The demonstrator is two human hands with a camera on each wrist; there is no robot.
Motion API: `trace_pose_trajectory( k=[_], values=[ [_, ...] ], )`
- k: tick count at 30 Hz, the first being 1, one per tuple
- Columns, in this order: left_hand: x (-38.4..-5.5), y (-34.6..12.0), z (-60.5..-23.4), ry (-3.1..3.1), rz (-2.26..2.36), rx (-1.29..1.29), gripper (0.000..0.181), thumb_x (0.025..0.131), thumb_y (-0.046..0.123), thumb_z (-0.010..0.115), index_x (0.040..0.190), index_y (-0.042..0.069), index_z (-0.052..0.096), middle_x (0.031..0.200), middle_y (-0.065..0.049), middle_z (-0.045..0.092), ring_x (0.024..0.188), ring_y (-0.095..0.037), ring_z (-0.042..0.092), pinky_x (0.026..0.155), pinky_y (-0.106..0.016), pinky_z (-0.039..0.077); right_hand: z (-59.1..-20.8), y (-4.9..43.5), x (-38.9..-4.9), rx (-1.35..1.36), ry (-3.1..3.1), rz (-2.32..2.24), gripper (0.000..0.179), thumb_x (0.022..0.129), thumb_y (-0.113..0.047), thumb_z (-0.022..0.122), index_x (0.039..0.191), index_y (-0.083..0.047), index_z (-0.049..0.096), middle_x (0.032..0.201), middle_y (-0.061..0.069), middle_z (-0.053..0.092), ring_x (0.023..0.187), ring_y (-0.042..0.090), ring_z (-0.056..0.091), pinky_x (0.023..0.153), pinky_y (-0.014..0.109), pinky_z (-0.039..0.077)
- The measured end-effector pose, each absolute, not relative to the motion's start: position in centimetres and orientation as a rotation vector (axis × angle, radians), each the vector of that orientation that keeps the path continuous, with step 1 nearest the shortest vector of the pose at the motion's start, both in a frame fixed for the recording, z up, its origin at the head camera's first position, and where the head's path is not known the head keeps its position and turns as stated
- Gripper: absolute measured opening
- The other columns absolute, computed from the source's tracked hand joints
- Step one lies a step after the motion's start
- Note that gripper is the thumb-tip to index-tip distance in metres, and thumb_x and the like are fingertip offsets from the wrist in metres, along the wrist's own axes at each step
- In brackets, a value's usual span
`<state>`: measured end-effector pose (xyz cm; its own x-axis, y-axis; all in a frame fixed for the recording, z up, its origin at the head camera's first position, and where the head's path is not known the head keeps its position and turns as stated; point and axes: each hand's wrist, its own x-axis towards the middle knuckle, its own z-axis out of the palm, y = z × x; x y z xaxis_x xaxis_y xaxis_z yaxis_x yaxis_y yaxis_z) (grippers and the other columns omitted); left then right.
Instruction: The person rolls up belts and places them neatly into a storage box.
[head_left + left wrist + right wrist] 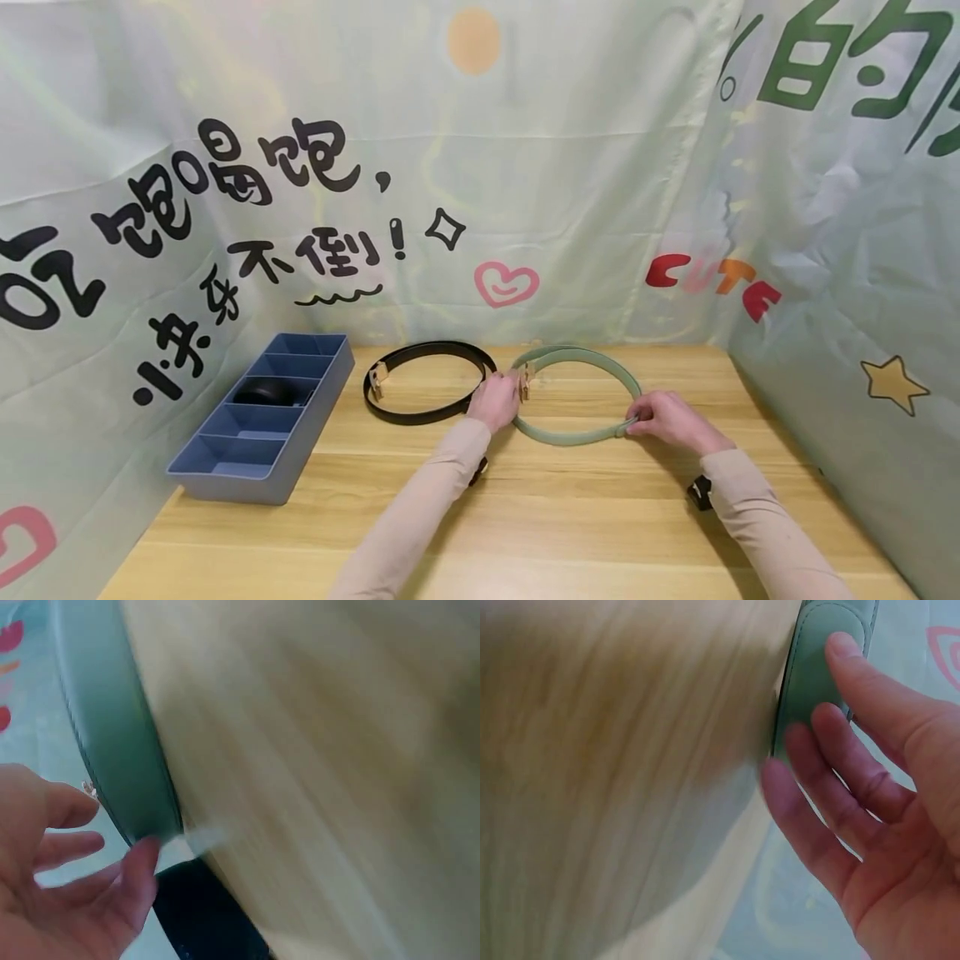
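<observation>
A pale green belt point(577, 439) with a gold-coloured buckle point(525, 382) lies looped on the table. My right hand point(671, 419) pinches its right side; in the right wrist view, one fingertip presses the belt's rounded, stitched end point(817, 671) while the other fingers bend loosely beside it. At the loop's left side, near the buckle, is my left hand point(495, 402). Its loosely bent fingers point(139, 862) are right at the green strap in the left wrist view. Left of that hand lies a looped black belt point(420, 417) with its own gold-coloured buckle point(378, 379).
A blue-grey divided box point(311, 425) stands at the table's left, with a coiled black item point(264, 392) in a middle compartment. Printed cloth point(585, 208) hangs behind and along both sides of the wooden table point(562, 517).
</observation>
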<state>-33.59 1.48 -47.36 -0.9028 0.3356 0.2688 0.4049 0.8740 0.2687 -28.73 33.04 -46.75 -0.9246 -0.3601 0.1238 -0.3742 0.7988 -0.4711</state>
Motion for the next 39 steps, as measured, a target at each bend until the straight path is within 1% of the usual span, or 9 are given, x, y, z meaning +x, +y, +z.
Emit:
trace_pose_trajectory(
  k=[5,8,12,17,19,22,26,33,39],
  values=[
    [-32.9,0.7,-47.5,-2.855,-0.514,-0.601,0.025,0.097,0.022,0.058,0.118,0.011,0.065,0.109,-0.015,0.063,0.086,-0.027,0.066,0.07,-0.037,0.055,-46.4,32.3,-28.7,0.603,-2.968,0.698,0.013,0.076,-0.024,0.084,0.072,-0.021,0.072,0.072,-0.009,0.06,0.065,0.004,0.048,0.06,0.022,0.04],
    [-32.8,0.3,-47.5,-2.9,-0.58,-0.723,0.039,0.1,0.027,0.054,0.136,0.011,0.056,0.127,-0.017,0.06,0.107,-0.03,0.064,0.088,-0.04,0.053,-46.2,31.6,-28.7,0.663,-3.003,0.718,0.015,0.076,-0.026,0.084,0.069,-0.022,0.071,0.071,-0.01,0.06,0.063,0.003,0.049,0.057,0.022,0.041],
    [-32.8,-0.1,-47.3,-2.991,-0.647,-0.899,0.056,0.103,0.034,0.047,0.154,0.014,0.032,0.154,-0.017,0.038,0.138,-0.031,0.043,0.11,-0.043,0.038,-46.0,30.2,-28.5,0.727,-3.035,0.737,0.017,0.076,-0.03,0.083,0.069,-0.023,0.07,0.065,-0.013,0.062,0.058,0.002,0.048,0.056,0.022,0.041],
    [-32.7,-0.2,-47.0,-3.105,-0.709,-0.936,0.059,0.104,0.038,0.043,0.157,0.02,0.023,0.163,-0.017,0.014,0.148,-0.031,0.023,0.116,-0.046,0.03,-46.2,27.6,-28.5,0.769,-2.998,0.672,0.018,0.078,-0.033,0.082,0.069,-0.026,0.069,0.064,-0.017,0.06,0.057,0.001,0.048,0.056,0.022,0.041],
    [-32.5,0.0,-47.1,-3.082,-0.659,-0.89,0.055,0.104,0.036,0.044,0.155,0.021,0.03,0.162,-0.02,0.016,0.148,-0.034,0.024,0.115,-0.047,0.03,-46.4,26.6,-28.5,0.804,-2.969,0.694,0.016,0.08,-0.033,0.081,0.071,-0.026,0.069,0.065,-0.017,0.06,0.058,0.0,0.049,0.056,0.022,0.042],
    [-32.2,0.3,-47.3,-2.956,-0.499,-0.839,0.044,0.102,0.029,0.051,0.145,0.019,0.048,0.152,-0.022,0.036,0.136,-0.035,0.041,0.108,-0.046,0.038,-46.6,25.5,-29.0,0.851,-2.923,0.828,0.012,0.086,-0.028,0.076,0.076,-0.023,0.072,0.064,-0.014,0.062,0.057,0.0,0.051,0.055,0.022,0.044],
    [-31.5,1.2,-46.9,-2.762,-0.306,-0.953,0.028,0.096,0.02,0.06,0.123,0.018,0.067,0.122,-0.009,0.061,0.106,-0.022,0.058,0.089,-0.033,0.049,-46.6,25.6,-30.4,0.783,-2.829,0.889,0.011,0.093,-0.015,0.068,0.085,-0.012,0.075,0.068,-0.003,0.066,0.059,0.006,0.055,0.057,0.026,0.047],
    [-29.8,3.5,-46.5,-2.686,-0.221,-1.423,0.021,0.095,0.02,0.064,0.116,0.022,0.07,0.101,0.003,0.066,0.083,-0.006,0.059,0.067,-0.016,0.046,-46.5,27.7,-33.2,0.509,-2.753,0.497,0.02,0.083,0.005,0.07,0.101,-0.003,0.074,0.103,0.02,0.065,0.098,0.041,0.058,0.083,0.055,0.047],
    [-28.9,5.0,-46.6,-2.71,-0.194,-1.417,0.019,0.094,0.02,0.066,0.112,0.025,0.07,0.097,0.006,0.067,0.081,-0.004,0.057,0.066,-0.016,0.044,-46.9,28.9,-34.0,0.38,-2.858,0.509,0.033,0.078,0.016,0.057,0.103,0.002,0.073,0.103,0.026,0.067,0.097,0.045,0.061,0.081,0.055,0.05]
  ],
)
